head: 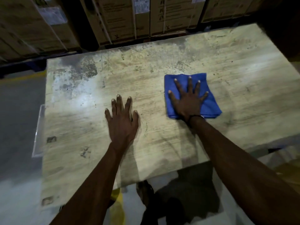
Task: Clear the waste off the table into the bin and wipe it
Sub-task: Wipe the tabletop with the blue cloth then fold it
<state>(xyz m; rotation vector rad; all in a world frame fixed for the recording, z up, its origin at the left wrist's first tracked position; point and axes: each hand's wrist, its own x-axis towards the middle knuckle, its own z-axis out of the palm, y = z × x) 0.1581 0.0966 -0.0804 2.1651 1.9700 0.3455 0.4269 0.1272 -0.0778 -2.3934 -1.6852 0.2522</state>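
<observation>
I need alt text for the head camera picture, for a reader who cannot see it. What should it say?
Seen from above, a person's right hand presses flat, fingers spread, on a folded blue cloth lying on a worn, stained table. The left hand rests flat on the bare tabletop beside it. Stacked cardboard boxes stand behind the table.

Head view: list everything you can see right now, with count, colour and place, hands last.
table: one, worn pale wood-grain top with grey patches, centre of view
cloth: one, blue, folded, flat on the table's right half
cardboard boxes: several, brown, stacked behind the table's far edge
clear tray: one, transparent, at the table's left edge
left hand: one, flat on the bare table, fingers spread
right hand: one, flat on the cloth, fingers spread
</observation>
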